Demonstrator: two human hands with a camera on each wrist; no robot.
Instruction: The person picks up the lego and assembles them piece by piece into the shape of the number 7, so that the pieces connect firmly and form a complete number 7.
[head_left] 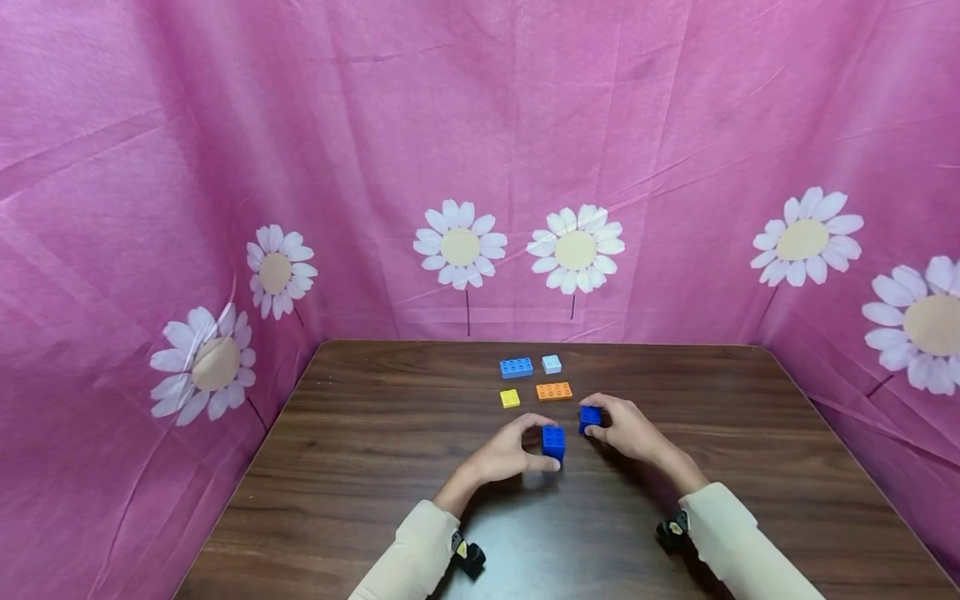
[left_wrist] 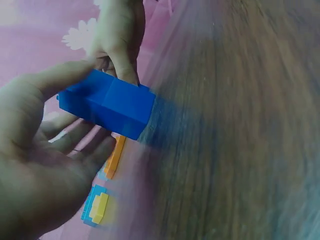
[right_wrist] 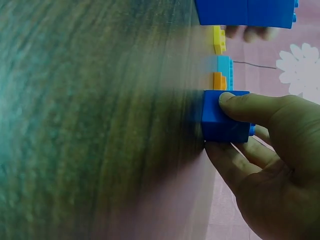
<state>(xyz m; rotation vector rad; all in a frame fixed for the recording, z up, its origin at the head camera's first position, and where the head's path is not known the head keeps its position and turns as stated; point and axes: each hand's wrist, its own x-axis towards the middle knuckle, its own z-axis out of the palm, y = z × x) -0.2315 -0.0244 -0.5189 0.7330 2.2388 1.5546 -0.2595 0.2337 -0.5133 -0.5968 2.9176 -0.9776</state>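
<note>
My left hand [head_left: 508, 452] holds a stack of two dark blue toy bricks [head_left: 553, 442] between thumb and fingers. A seam between the stacked bricks [left_wrist: 107, 102] shows in the left wrist view. To the right and slightly farther back, my right hand [head_left: 628, 429] pinches a single dark blue brick [head_left: 589, 420]. That brick [right_wrist: 227, 122] stands at the table surface with its studs upward, thumb on one side and fingers on the other. A small gap separates the stack from the single brick.
Behind the hands on the brown wooden table [head_left: 360, 467] lie a yellow brick [head_left: 510, 398], an orange brick [head_left: 554, 391], a medium blue brick [head_left: 516, 367] and a pale blue brick [head_left: 551, 363]. A pink curtain [head_left: 360, 167] with daisies surrounds the table's back and sides.
</note>
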